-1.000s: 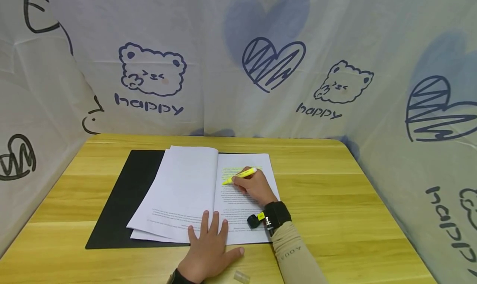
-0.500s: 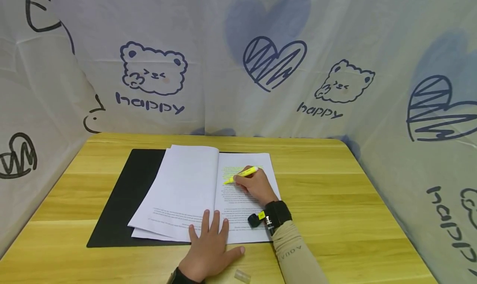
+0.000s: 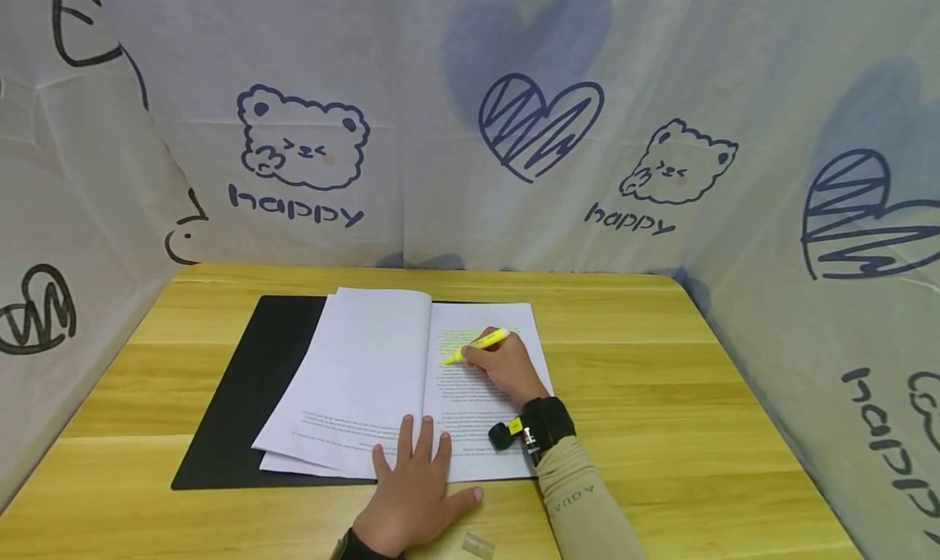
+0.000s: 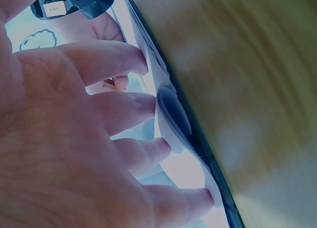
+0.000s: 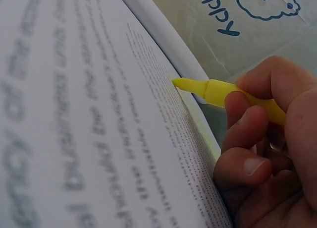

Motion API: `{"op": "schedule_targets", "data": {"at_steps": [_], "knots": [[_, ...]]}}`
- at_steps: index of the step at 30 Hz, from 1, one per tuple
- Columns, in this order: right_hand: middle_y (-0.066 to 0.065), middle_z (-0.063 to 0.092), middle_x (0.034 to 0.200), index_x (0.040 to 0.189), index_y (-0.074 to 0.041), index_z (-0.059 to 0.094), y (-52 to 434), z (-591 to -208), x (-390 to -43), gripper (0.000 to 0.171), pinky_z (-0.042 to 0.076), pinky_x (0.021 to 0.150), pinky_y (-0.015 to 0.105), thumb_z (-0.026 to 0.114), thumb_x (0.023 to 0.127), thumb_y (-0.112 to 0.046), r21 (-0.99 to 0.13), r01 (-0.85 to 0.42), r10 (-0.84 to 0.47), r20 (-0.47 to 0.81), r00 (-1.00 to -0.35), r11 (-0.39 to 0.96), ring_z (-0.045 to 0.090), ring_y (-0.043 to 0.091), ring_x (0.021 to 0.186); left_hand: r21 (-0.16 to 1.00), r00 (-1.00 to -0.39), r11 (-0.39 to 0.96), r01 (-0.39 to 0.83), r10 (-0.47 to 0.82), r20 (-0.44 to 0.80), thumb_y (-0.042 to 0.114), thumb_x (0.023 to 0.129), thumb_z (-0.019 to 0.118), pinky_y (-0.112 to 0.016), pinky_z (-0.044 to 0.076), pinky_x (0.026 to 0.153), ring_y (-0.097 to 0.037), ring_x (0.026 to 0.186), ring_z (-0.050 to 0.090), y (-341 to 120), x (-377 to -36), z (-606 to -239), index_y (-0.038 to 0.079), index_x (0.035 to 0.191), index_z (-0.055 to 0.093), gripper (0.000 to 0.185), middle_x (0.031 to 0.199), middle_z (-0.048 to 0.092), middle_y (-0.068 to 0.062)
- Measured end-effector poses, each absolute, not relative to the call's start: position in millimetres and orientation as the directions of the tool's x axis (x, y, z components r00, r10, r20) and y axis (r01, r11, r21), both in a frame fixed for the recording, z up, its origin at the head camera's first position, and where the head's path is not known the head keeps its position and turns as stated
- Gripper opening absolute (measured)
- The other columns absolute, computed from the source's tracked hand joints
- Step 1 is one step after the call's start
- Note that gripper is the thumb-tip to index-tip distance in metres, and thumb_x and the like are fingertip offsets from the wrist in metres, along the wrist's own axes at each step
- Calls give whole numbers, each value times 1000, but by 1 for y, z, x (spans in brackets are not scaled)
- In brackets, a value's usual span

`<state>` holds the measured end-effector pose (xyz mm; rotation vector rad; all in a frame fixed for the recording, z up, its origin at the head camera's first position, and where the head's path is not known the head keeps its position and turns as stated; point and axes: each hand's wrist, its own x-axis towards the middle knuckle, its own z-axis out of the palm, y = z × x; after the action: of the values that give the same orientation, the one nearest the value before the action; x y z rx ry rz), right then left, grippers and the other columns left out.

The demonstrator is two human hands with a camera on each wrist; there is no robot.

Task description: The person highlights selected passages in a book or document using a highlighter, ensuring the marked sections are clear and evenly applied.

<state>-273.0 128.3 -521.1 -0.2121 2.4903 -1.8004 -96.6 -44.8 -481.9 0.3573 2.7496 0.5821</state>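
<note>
Pinching a yellow highlighter (image 3: 481, 344) in the right hand (image 3: 501, 368), tip touching the printed page (image 3: 470, 397). Pressing the left hand (image 3: 413, 495), fingers flat and released, on the open papers' near edge atop the desk (image 3: 661, 397).

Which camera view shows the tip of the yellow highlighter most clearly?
The right wrist view: the highlighter fills the frame, its tip on the printed page. The head view shows it small; the left wrist view hardly shows it.

Bare wooden table (image 3: 646, 364) lies open right of the printed pages (image 3: 360, 380) and along the far edge. A clear marker cap (image 3: 477, 545) sits at the near edge. Patterned cloth walls (image 3: 441, 135) close in behind and on both sides.
</note>
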Motion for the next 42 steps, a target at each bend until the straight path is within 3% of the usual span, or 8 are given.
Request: {"op": "schedule_targets", "data": {"at_steps": [26, 42], "knots": [[2, 59, 71, 87, -7, 63, 130, -518, -272, 23, 42, 59, 28, 77, 89, -25, -923, -70, -107, 31, -994, 379, 56, 17, 65, 449, -916, 876, 175, 312, -251, 65, 95, 61, -85, 8, 108, -51, 155, 4, -45, -97, -479, -2, 152, 48, 89, 166, 24, -28], [2, 57, 69, 83, -7, 63, 132, -515, -272, 20, 42, 60, 29, 76, 88, -21, -911, -97, -113, 56, -992, 400, 56, 18, 66, 453, -919, 874, 177, 312, -243, 65, 94, 61, -85, 7, 108, -50, 155, 4, -46, -97, -479, -2, 152, 47, 90, 166, 23, -28]]}}
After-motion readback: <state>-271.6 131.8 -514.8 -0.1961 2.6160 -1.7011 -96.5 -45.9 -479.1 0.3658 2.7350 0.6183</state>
